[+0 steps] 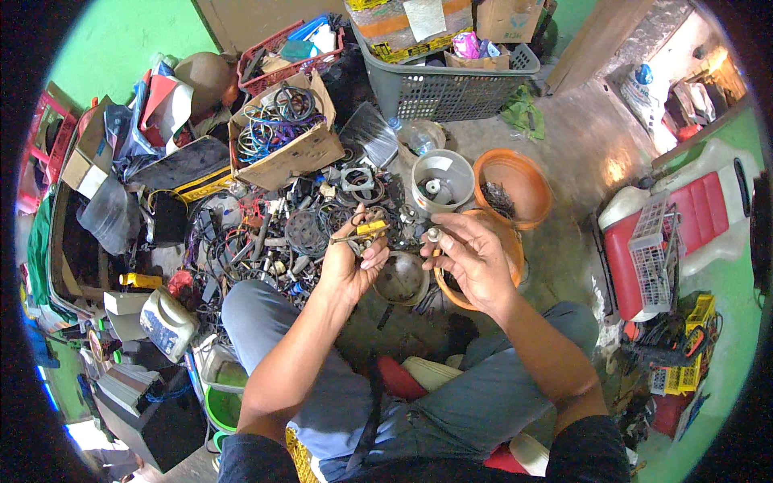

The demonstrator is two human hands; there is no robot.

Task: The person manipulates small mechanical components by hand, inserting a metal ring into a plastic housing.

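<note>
The left hand [348, 259] curls its fingers around a yellow-and-metal piece [371, 229]; the right hand [477, 264] pinches a small metal fitting [435, 235] near the orange basin [515, 259]. Steady wrists and a light pinch should prevent drops.

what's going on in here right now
A seated person's left hand holds a tool with a yellow part, while the right hand pinches a small metal piece, apart from it. A heap of cables and small parts spreads by the left hand; a pale bucket and an orange basin stand beyond the right.
</note>
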